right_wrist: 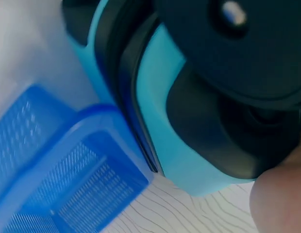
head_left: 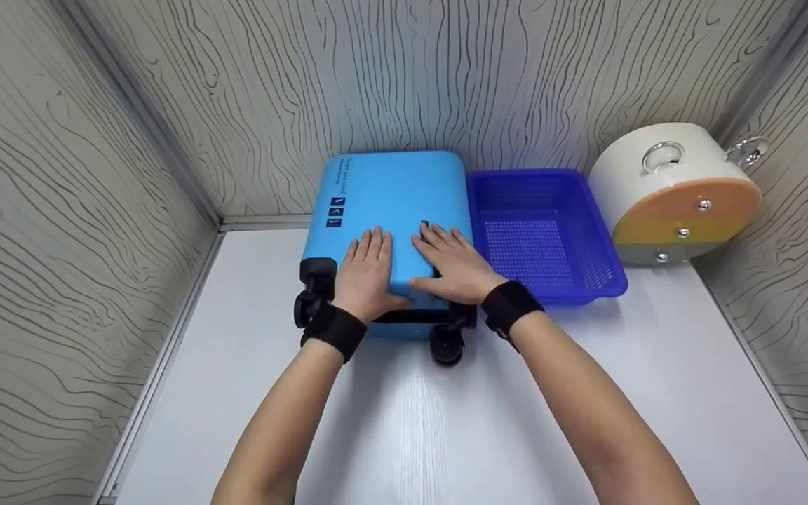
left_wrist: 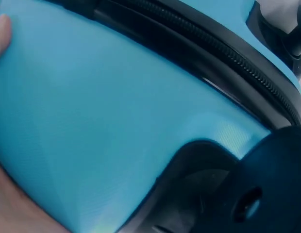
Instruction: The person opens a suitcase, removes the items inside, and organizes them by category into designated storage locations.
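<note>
A small light-blue hard-shell plastic suitcase [head_left: 390, 210] with black wheels lies flat on the white table [head_left: 446, 421], its far end against the wood-grain back wall [head_left: 404, 77]. The left hand [head_left: 365, 275] rests palm-down on the near part of the suitcase's top shell, fingers straight and together, gripping nothing. The right hand [head_left: 453, 263] lies flat just beside it on the same shell, toward the suitcase's right edge, fingers spread and extended, also released. Both wrists carry black straps.

The left wrist view shows the blue shell, the black zipper seam [left_wrist: 223, 53] and a black wheel housing [left_wrist: 267, 189]. The right wrist view shows a black wheel [right_wrist: 238, 43] at the suitcase's corner.

A dark-blue perforated plastic basket [head_left: 544, 235] stands touching the suitcase's right side. A round white container with an orange-and-yellow face [head_left: 677, 193] lies on its side to the right of the basket, well apart from the suitcase.
</note>
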Available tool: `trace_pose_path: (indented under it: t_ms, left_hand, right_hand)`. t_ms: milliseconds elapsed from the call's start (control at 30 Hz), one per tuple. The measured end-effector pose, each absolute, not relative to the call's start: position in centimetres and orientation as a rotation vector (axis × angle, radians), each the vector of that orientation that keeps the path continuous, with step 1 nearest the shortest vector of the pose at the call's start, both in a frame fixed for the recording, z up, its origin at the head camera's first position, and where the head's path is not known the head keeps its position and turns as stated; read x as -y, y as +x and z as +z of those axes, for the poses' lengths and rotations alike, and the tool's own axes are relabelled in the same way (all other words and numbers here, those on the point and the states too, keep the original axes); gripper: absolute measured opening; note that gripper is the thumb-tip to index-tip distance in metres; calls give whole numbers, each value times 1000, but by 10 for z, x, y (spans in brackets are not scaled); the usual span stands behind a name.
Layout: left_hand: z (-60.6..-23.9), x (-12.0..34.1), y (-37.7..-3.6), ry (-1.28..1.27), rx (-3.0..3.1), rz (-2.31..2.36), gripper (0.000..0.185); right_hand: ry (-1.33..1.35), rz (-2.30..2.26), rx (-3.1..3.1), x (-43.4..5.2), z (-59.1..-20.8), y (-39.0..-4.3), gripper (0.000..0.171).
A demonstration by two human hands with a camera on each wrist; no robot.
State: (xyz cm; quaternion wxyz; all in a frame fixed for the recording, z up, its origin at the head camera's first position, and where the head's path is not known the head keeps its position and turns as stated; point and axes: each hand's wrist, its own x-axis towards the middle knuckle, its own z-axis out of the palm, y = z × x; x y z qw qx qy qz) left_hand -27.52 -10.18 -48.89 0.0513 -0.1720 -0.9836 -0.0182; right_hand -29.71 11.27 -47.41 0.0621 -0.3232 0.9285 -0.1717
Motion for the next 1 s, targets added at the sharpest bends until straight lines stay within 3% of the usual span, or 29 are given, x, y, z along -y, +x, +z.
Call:
trace_pose_path:
  t_ms: [200, 433, 667, 1000]
  left_hand:
    - [-488, 100, -276, -542, 2988, -70, 129]
    - [-490, 103, -276, -534, 2979, -88, 130]
    - [-491, 102, -276, -558, 2972, -128, 128]
    - [-489, 109, -277, -542, 2968, -178, 127]
  right_hand:
    - [-827, -1096, -2686, -126, -479, -294, 70]
    - [-444, -1767, -2420, -142, -513, -270, 70]
    - [-130, -1930, -2326, -141, -529, -255, 79]
    - [-68, -2057, -2170, -136, -528, -255, 73]
